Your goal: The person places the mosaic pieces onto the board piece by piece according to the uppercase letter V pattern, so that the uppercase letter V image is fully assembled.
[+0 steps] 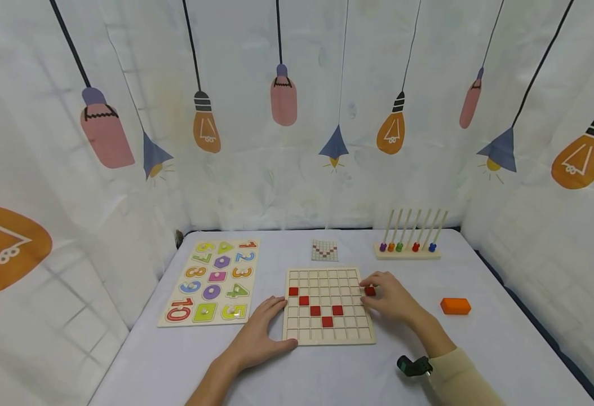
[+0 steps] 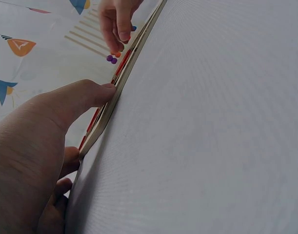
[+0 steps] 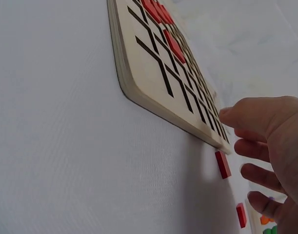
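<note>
A square wooden grid board (image 1: 346, 334) lies on the table, with several red tiles (image 1: 315, 310) set in its cells. My left hand (image 1: 258, 336) holds the board's near left corner, thumb along the near edge and fingers against the left side. At the right edge is my right hand (image 1: 390, 299), its fingers loosely bent and parted from the thumb. Beneath those fingers, a loose red tile (image 3: 223, 165) lies beside the board, and a second red tile (image 3: 241, 215) is farther along. Behind the board lies a small pattern card (image 1: 324, 250) with a matching grid.
A number and shape puzzle board (image 1: 208, 282) lies on the left. At the back right stands a peg rack (image 1: 407, 255) with coloured beads. An orange block (image 1: 455, 306) sits to the right, and a dark green object (image 1: 412, 366) shows beside the right sleeve.
</note>
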